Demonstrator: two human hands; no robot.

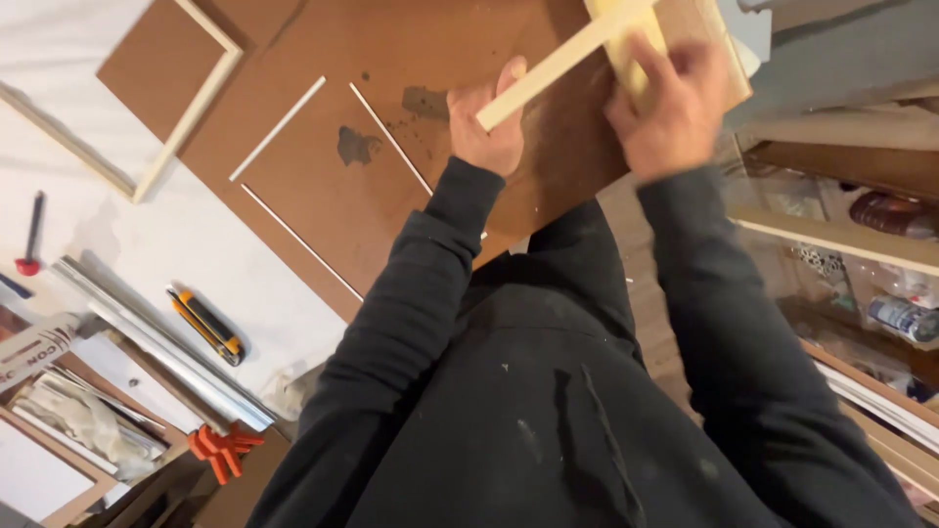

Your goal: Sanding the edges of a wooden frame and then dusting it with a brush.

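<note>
A person in dark sleeves works over a brown hardboard sheet (323, 186) on a white table. The left hand (486, 122) has its fingers clamped on a pale wooden strip (558, 66); the right hand (670, 108) presses, fingers together, on the pale wooden frame (636, 44) above it. This looks like fitting the strip to the frame; next comes careful alignment. A yellow utility knife (207, 325) lies nearby.

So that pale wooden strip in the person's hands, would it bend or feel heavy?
The pale wooden strip probably stays stiff: it runs straight past the left hand, with no sag. It looks light, being thin and held by the fingers. Its flat, square-edged faces make rolling unlikely. The right hand is blurred, so its grip is unclear.
</note>
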